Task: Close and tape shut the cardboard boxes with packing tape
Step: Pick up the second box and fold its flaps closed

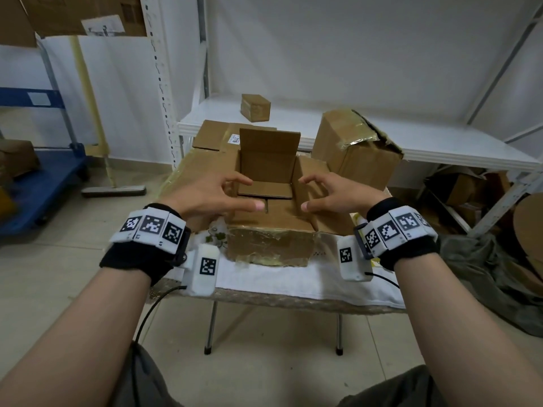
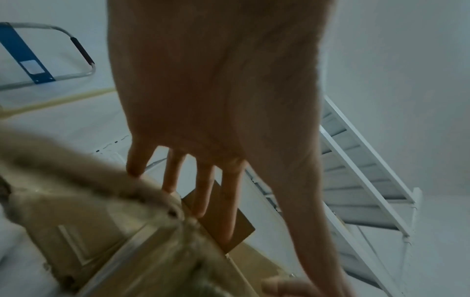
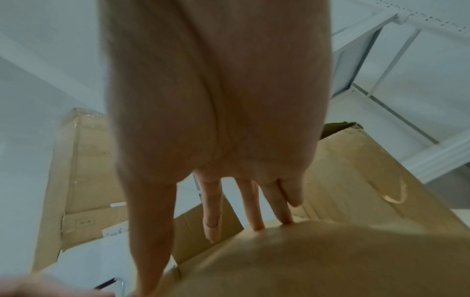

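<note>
Standing open on a cloth-covered folding table (image 1: 293, 284), a worn cardboard box (image 1: 269, 245) sits directly beneath a person's two outstretched hands, its far flap (image 1: 269, 142) upright and its near wall crusted with old yellowed tape. Beyond the fingertips runs a white metal shelf (image 1: 440, 148), and on it, past the right hand (image 1: 338, 195), rests a larger sealed box (image 1: 352, 151) with torn, taped corners, tilted on one edge. Farther off beyond the left hand (image 1: 211, 192) sits a small closed box (image 1: 255, 107) on the same shelf, while flattened cardboard (image 1: 211, 135) lies between it and the open box. Well out past the left hand stands a blue platform trolley (image 1: 38, 183) on the tiled floor. Both hands hover spread and relaxed over the box's side flaps, fingers loosely bent and thumbs pointing inward toward each other, gripping nothing. The left wrist view shows the left hand's fingers (image 2: 201, 193) extended downward, the little finger's tip seeming to meet a blurred cardboard edge; the right wrist view shows the right hand's fingers (image 3: 254, 207) reaching a flap's rim, though blur leaves actual contact uncertain. Each wrist carries a black band (image 1: 138, 259) with white blocks bearing square coded markers.
</note>
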`<state>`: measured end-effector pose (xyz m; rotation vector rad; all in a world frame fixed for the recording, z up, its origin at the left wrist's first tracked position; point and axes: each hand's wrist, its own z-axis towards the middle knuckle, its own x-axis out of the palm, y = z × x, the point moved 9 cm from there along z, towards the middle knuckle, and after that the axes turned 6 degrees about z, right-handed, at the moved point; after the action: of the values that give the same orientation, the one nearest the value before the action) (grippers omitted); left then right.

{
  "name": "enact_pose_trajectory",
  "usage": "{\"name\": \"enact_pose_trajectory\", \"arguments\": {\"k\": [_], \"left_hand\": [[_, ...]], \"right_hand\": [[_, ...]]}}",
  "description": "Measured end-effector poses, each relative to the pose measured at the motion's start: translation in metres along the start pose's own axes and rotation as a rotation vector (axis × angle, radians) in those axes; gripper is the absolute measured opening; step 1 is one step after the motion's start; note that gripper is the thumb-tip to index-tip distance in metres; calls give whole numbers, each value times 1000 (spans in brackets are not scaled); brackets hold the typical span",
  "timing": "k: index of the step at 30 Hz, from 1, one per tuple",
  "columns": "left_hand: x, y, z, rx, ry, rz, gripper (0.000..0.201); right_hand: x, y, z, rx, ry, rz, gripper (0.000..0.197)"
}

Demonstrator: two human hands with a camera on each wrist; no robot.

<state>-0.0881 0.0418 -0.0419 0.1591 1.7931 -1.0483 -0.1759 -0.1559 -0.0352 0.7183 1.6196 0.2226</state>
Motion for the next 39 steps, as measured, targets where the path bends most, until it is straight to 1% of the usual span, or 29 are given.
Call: {"name": "enact_pose_trajectory", "arguments": {"k": [1,2,3,5,8,12,14,16,19,21,23,25,27,28,31,32,33,34,36,38,39], "left_hand": [[7,-2,0,18,46,58,85],[14,-3,-1,23,81,118,82],[18,-2,0,23,94,155,76],[21,-1,1,13,94,187,67],[22,0,2,7,103,187,65],[24,3,5,7,130,174,67],[26,4,7,9,141,165,68],[26,7,10,2,145,149,66],[25,10,11,-5,145,134,64],[24,9,11,-1,135,115,65],[22,9,11,-4,115,94,71],[19,9,12,-14,91,76,90],[11,9,13,-40,38,10,107],[4,12,12,-72,-23,-9,110],[-28,34,8,-235,-250,37,100],[-36,44,6,-280,-288,-15,94],[-43,50,4,-299,-312,-124,86],[-48,54,3,-292,-326,-268,80],[-56,46,2,-208,-343,-527,63],[-59,25,0,-92,-359,-611,45],[-56,16,0,-49,-353,-610,43]], "right_hand": [[-2,1,1,11,1,27,66],[-5,1,2,24,-3,45,65],[-8,2,3,38,-10,51,63],[-14,3,6,59,-25,48,60],[-21,7,14,72,-60,72,62],[-38,21,37,108,-158,118,76],[-45,32,53,117,-164,119,83],[-45,43,69,112,-149,55,88],[-41,54,85,76,-140,-19,87],[-40,55,90,66,-152,-51,82],[-33,55,88,80,-138,-112,69],[-19,53,87,101,-56,-181,56],[-6,49,83,115,19,-232,50],[-1,47,81,123,50,-241,51],[7,43,75,139,116,-259,59],[8,42,74,138,125,-263,61],[10,42,74,136,131,-269,62],[11,42,74,131,136,-277,62],[14,42,73,126,159,-286,63],[17,41,71,128,188,-273,64],[18,41,71,128,199,-262,64]]}}
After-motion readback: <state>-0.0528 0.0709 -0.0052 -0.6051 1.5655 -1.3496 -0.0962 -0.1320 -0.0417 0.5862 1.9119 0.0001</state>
